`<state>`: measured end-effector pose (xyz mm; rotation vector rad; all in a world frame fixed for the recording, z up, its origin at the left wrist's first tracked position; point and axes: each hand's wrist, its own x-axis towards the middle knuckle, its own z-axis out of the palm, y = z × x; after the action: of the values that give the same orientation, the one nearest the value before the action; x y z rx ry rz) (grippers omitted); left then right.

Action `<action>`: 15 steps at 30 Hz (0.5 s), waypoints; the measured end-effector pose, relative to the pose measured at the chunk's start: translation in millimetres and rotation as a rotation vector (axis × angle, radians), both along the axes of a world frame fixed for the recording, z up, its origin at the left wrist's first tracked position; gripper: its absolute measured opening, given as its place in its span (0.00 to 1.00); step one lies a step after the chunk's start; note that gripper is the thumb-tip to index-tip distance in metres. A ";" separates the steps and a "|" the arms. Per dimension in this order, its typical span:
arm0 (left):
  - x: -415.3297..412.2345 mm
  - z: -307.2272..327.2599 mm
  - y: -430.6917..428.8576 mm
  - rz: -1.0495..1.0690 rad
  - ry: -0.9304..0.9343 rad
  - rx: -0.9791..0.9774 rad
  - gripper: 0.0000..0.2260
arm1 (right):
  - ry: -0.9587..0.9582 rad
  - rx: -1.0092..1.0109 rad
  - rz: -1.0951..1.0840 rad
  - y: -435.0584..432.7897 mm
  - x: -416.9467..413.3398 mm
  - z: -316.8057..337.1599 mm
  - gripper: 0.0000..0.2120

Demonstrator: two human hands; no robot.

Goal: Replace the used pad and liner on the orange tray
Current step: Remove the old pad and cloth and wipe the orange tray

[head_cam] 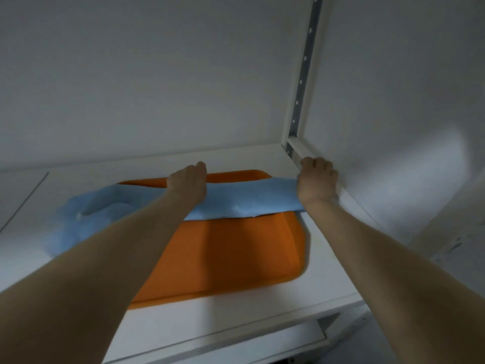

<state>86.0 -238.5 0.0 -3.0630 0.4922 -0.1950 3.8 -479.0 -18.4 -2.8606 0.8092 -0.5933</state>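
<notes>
head view: the rounded orange plastic tray [231, 253] lies flat on the white shelf [328, 258], close to the shelf's right wall. your left hand [187, 181] and right hand [317, 179] are both curled tight on the far edge of a light-blue soft pad [249, 198]. the pad is stretched across the tray's far half, and its left end lies bunched off the tray. judged step: handling the pad; used or fresh cannot be told. no separate liner shows. the next move calls for an even two-handed pull without sliding the tray.
</notes>
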 end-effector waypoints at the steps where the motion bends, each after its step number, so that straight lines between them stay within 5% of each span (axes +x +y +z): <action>1: -0.6 0.8 3.3 0.012 0.035 -0.049 0.12 | -0.018 -0.065 0.098 9.3 3.6 3.0 0.15; 4: -5.4 6.2 20.5 0.033 0.100 -0.088 0.16 | 0.021 -0.121 0.423 46.4 18.8 14.2 0.15; 8: -16.3 5.9 56.9 0.080 0.081 -0.050 0.26 | 0.173 0.173 0.727 102.9 35.5 20.5 0.16; 15: -39.0 -4.8 126.7 0.199 0.134 0.029 0.42 | 0.275 0.170 0.947 185.8 52.5 9.1 0.20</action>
<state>47.0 -111.9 -4.7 -3.0826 0.1896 0.0232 56.2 -293.2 -9.3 -2.7404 -0.4829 -0.0017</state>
